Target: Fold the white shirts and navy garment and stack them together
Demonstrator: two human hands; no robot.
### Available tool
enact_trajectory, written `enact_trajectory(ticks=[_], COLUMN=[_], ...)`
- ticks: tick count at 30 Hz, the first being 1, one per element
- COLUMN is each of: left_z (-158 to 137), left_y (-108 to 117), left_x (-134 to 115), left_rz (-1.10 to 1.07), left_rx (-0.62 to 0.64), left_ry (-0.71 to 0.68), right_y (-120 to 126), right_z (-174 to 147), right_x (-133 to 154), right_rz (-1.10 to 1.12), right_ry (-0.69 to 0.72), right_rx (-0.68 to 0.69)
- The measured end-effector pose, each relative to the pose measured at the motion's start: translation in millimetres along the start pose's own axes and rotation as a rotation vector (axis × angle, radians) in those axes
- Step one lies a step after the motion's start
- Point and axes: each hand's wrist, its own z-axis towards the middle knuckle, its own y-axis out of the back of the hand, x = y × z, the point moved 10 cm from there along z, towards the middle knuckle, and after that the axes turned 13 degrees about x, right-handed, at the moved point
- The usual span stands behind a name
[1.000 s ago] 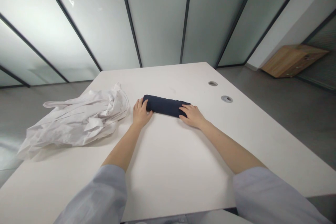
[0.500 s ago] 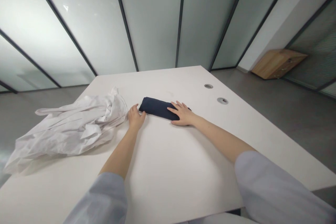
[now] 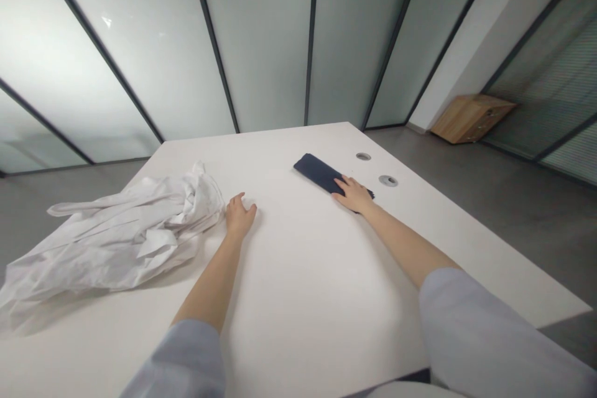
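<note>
A navy blue folded cloth point(image 3: 318, 173) lies flat in a long narrow bundle on the white table, slanting from back left to front right. My right hand point(image 3: 353, 194) rests on the cloth's near right end, palm down with fingers spread over it, hiding part of that end. My left hand point(image 3: 240, 216) is over the table to the left, thumb and fingers apart and slightly curled, with nothing in it. Right beside the left hand, a crumpled white garment point(image 3: 135, 230) is heaped on the left side of the table.
The white table point(image 3: 298, 298) has two round cable holes near its right edge, one grommet point(image 3: 363, 156) behind the other point(image 3: 388, 181). Frosted glass panels point(image 3: 261, 37) stand behind it. On the floor at the back right is a wooden cabinet point(image 3: 469, 119).
The navy cloth has slid right and turned more slanted under my right hand. My left hand is now apart from the cloth and stays near the white garment.
</note>
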Motion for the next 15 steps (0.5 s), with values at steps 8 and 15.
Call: enact_trajectory(ticks=[8,15], left_z=[0.3,1.2], left_y=[-4.0,-6.1], left_x=[-3.3,-1.6], left_rz=[0.069,0.087], left_rx=[0.057,0.079], left_ry=[0.042,0.048], right_y=[18.7,11.3], right_z=[-17.7,-6.8], right_x=[-172.6,-217.0], right_rz=[-0.015,-0.007], right_ry=[-0.503,-0.49], right_rx=[-0.064,0.033])
